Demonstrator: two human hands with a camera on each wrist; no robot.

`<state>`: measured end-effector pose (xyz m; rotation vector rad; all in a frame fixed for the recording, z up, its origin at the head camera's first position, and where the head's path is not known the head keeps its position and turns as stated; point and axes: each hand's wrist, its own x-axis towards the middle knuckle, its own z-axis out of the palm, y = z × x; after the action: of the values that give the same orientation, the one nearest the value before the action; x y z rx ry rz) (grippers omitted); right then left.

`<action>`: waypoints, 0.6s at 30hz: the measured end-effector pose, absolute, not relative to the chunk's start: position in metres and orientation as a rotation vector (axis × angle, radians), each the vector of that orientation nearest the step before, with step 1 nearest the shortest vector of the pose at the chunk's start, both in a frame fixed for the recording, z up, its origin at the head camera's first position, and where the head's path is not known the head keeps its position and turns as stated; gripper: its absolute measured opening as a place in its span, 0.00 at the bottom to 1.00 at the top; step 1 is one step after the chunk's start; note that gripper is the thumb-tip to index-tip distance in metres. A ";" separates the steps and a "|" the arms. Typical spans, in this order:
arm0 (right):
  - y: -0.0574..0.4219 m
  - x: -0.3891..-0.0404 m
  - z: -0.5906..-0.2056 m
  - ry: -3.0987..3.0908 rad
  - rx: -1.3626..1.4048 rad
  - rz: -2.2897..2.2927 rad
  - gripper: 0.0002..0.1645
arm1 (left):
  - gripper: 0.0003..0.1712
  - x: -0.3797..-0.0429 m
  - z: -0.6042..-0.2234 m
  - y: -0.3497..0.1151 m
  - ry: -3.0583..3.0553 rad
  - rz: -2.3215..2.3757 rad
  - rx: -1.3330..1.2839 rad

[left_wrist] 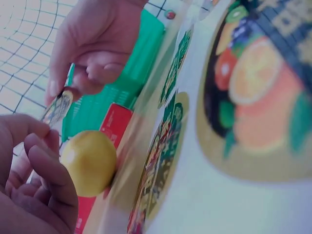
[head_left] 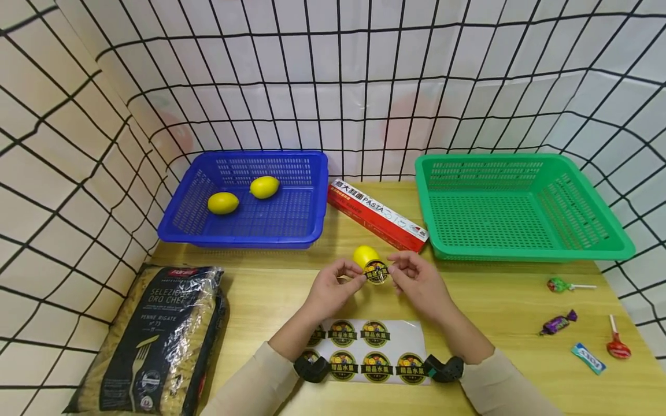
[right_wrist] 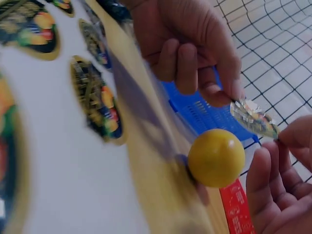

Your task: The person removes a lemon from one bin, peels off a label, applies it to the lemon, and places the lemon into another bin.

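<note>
A round black-and-gold fruit sticker is stretched between both hands, loose from its sheet. My left hand pinches one edge of it between thumb and forefinger; the right hand pinches the opposite edge. Just behind the sticker a yellow lemon lies on the table, partly covered by it in the head view. In the right wrist view the sticker hangs above the lemon, apart from it. Under the forearms lies the white sheet with several more such stickers, partly hidden by the left wrist.
Two lemons sit in a blue basket at the back left. A green basket stands at the back right, with a red pasta box between them. A penne bag lies left; lollipops and wrapped candies lie right.
</note>
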<state>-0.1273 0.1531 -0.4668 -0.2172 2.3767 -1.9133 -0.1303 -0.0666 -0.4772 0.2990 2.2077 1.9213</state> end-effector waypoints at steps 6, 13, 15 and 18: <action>0.141 -0.150 -0.462 2.422 -0.132 -1.910 0.18 | 0.10 -0.141 -0.479 -0.065 2.082 2.076 0.114; 0.132 -0.166 -0.463 2.510 -0.050 -1.814 0.20 | 0.12 -0.150 -0.481 -0.064 2.067 2.143 -0.026; 0.130 -0.169 -0.464 2.536 -0.033 -1.779 0.20 | 0.12 -0.151 -0.481 -0.063 2.065 2.142 -0.049; 0.130 -0.170 -0.465 2.553 -0.021 -1.756 0.20 | 0.12 -0.151 -0.482 -0.063 2.063 2.137 -0.069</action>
<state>-0.1704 0.1297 -0.4649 -0.0206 2.5528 -1.7560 -0.1512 -0.0631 -0.4819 -0.0695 2.0631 2.1369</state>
